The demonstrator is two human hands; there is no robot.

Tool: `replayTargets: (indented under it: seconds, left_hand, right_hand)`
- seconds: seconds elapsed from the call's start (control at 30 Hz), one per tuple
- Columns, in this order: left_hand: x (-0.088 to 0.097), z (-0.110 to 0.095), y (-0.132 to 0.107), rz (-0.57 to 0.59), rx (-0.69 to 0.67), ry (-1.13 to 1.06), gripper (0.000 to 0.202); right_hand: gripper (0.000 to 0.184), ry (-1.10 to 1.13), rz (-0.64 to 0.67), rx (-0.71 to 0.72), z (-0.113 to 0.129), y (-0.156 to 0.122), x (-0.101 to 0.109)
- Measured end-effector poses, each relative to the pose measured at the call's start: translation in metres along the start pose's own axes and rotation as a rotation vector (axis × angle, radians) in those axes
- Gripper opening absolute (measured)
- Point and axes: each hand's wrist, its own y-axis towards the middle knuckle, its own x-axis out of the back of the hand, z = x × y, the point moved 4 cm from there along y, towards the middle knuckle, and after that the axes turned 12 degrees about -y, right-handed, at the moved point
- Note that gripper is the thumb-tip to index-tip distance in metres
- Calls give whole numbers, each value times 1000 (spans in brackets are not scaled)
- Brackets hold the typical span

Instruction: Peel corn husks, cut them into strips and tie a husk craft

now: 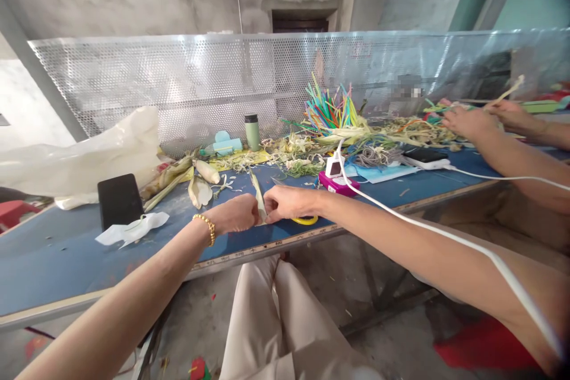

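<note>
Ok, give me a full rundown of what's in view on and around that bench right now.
table: one, blue top, across the view
husk strip: one, pale green, pinched between both hands
yellow ring: one, yellow, on the table under the right hand
phone: one, black, left on the table
plastic sheet: one, whitish, far left
husk pieces: several, cream, behind the hands
bottle: one, green, by the mesh screen
coloured strips: a bundle, mixed colours, centre back
pink box: one, pink, with a white cable
co-worker's hands: two, far right
left hand: gold bracelet on the wrist, gripping the strip
right hand: gripping the strip
</note>
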Motion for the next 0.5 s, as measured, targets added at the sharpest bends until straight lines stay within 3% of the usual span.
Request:
replayTargets:
  seconds: [0.07, 0.13, 0.33, 0.5]
  left_hand:
    - [-1, 1, -1, -26, -4, 3, 3]
    - [-1, 2, -2, -58, -31, 22, 4]
    - [-5, -1, -10, -151, -111, 108, 4]
    - [-19, -17, -38, -444, -307, 397, 20]
  right_hand:
    - [8, -62, -243, 85, 1, -10, 0]
    - [22, -215, -402, 174, 7, -25, -3]
    - [22, -658, -464, 298, 34, -55, -17]
    - [20, -896, -474, 368, 53, -57, -25]
